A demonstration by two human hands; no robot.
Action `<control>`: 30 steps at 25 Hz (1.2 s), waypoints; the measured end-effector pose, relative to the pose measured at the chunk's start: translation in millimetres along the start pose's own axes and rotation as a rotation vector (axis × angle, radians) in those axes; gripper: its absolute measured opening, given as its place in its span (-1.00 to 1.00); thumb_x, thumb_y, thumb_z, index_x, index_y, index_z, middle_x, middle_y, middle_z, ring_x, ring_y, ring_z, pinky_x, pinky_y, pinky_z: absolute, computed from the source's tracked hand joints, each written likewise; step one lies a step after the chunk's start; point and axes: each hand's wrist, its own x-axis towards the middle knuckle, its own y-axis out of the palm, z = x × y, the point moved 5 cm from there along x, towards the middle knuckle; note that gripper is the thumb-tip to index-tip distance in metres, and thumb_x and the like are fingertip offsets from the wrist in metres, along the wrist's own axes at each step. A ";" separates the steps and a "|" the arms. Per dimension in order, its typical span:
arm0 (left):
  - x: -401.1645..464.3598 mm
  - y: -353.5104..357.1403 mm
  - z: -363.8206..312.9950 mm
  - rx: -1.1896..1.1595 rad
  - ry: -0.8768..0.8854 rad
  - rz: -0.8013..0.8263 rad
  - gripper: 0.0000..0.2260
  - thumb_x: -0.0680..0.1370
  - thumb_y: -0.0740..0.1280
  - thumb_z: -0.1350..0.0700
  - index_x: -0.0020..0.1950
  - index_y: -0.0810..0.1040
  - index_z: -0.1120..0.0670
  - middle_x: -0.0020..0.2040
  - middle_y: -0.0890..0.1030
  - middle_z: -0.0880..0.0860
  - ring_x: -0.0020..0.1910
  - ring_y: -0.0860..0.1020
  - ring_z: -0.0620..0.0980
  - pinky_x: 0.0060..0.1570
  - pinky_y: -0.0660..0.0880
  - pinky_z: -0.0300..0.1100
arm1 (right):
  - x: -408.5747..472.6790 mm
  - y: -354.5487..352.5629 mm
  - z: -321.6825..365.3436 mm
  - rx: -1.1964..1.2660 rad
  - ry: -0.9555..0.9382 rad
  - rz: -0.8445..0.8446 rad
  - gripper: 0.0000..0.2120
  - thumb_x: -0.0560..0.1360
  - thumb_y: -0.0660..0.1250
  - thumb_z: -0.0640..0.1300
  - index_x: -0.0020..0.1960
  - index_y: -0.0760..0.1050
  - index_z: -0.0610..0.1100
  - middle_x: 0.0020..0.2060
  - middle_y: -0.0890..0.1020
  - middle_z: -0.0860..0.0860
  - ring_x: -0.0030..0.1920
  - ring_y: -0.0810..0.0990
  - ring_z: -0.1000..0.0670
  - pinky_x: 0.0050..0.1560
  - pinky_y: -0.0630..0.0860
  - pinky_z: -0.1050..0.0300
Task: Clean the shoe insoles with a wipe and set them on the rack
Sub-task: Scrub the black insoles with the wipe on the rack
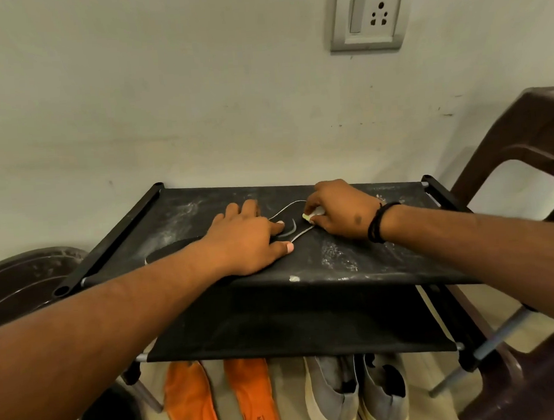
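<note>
A black insole with a pale edge lies flat on the dusty top shelf of the black fabric rack. My left hand presses down on its middle with straight fingers and hides much of it. My right hand pinches a small pale wipe against the insole's far end. Two orange insoles lie on the floor under the rack.
A pair of grey slip-on shoes stands on the floor beside the orange insoles. A brown plastic chair is at the right, a dark round tub at the left, and a wall socket above.
</note>
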 end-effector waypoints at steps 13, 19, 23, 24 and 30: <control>-15.4 -6.7 2.0 -0.156 -0.048 -0.221 -0.50 0.50 0.34 -0.33 0.34 0.59 -0.10 0.26 0.50 0.07 0.27 0.47 0.12 0.24 0.47 0.12 | 2.3 7.9 14.5 -0.066 -0.116 0.054 -0.88 0.56 0.29 -0.05 -0.06 0.56 -0.06 -0.08 0.54 0.03 -0.10 0.52 0.00 -0.07 0.50 0.08; -18.2 -5.0 -4.6 -0.062 0.014 -0.060 -0.61 0.64 0.17 -0.21 0.33 0.58 -0.06 0.32 0.42 0.14 0.32 0.38 0.19 0.28 0.42 0.17 | 15.1 -5.7 -24.6 -0.016 0.120 -0.012 -0.86 0.53 0.34 -0.07 -0.03 0.65 -0.09 -0.06 0.66 -0.01 -0.05 0.60 -0.03 -0.03 0.55 0.04; -20.1 0.1 -3.2 -0.020 0.034 -0.005 -0.58 0.66 0.09 -0.17 0.45 0.47 -0.08 0.37 0.36 0.15 0.36 0.33 0.21 0.32 0.37 0.20 | 6.2 1.9 16.8 0.044 -0.028 0.099 -0.87 0.51 0.37 -0.10 -0.05 0.68 -0.10 -0.12 0.66 0.01 -0.10 0.60 0.02 -0.07 0.54 0.12; -20.1 1.2 -3.2 -0.017 0.035 0.001 -0.58 0.66 0.08 -0.16 0.45 0.46 -0.08 0.37 0.35 0.16 0.36 0.32 0.21 0.32 0.37 0.20 | 3.8 4.4 25.2 0.059 -0.065 0.133 -0.87 0.51 0.36 -0.10 -0.06 0.68 -0.10 -0.12 0.65 0.02 -0.11 0.59 0.03 -0.07 0.54 0.12; -22.9 3.8 -1.8 -0.015 0.051 0.064 -0.54 0.67 0.03 -0.15 0.54 0.33 -0.06 0.52 0.23 0.18 0.47 0.23 0.23 0.41 0.28 0.20 | 20.5 0.0 -7.6 -0.292 0.072 -0.004 -0.85 0.52 0.30 -0.09 -0.02 0.59 -0.14 -0.07 0.59 -0.08 -0.13 0.58 -0.12 -0.19 0.55 0.03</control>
